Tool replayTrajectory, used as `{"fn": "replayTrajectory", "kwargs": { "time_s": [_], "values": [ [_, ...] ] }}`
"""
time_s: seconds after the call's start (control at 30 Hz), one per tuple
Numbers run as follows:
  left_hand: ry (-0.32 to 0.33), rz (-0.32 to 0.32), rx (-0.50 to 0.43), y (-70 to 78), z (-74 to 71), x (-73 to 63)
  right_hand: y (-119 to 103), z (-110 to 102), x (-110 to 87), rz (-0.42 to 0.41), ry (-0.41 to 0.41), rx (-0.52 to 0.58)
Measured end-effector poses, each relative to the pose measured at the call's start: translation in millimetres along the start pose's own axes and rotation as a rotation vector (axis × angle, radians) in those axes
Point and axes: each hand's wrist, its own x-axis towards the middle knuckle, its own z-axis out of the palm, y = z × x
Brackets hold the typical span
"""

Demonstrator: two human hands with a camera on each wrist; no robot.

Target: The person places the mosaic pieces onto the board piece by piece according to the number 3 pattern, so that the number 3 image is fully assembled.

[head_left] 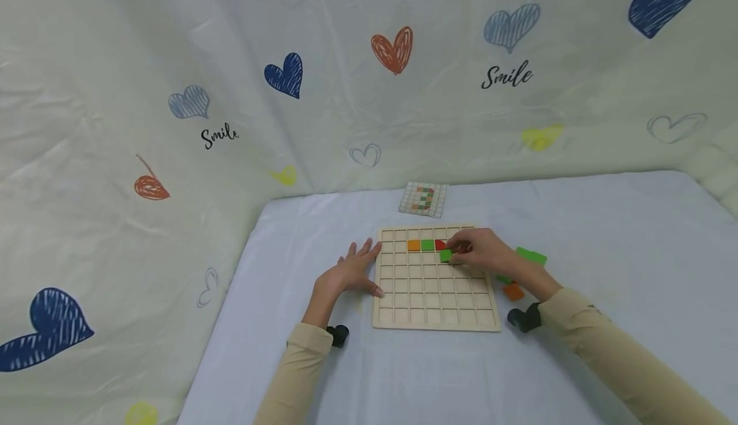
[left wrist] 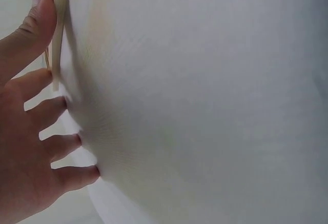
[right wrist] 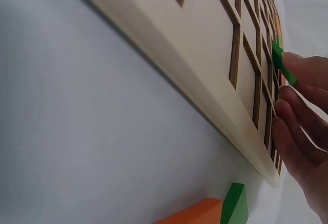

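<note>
A wooden grid board (head_left: 423, 285) lies flat on the white cloth. In one of its upper rows sit an orange tile (head_left: 413, 245), a green tile (head_left: 427, 245) and a red tile (head_left: 441, 245), side by side. My right hand (head_left: 487, 252) pinches another green tile (right wrist: 280, 62) just below the red one, low over the grid. The remaining fingers of that hand hang close to the board. My left hand (head_left: 348, 271) has its fingers spread at the board's left edge; its thumb (left wrist: 43, 16) touches that edge.
Loose green tiles (head_left: 532, 256) and an orange tile (head_left: 513, 291) lie right of the board, partly under my right forearm. Behind the board is a pattern card (head_left: 423, 199) with coloured squares. A curtain (head_left: 340, 104) printed with hearts hangs behind the table.
</note>
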Motion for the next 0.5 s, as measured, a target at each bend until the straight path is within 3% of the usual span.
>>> {"fn": "replayTrajectory", "kwargs": {
  "time_s": [0.5],
  "values": [
    [0.002, 0.0, -0.011, -0.5, -0.2, -1.1, 0.6, 6.9, 6.4, -0.064, 0.005, -0.066]
  ]
}}
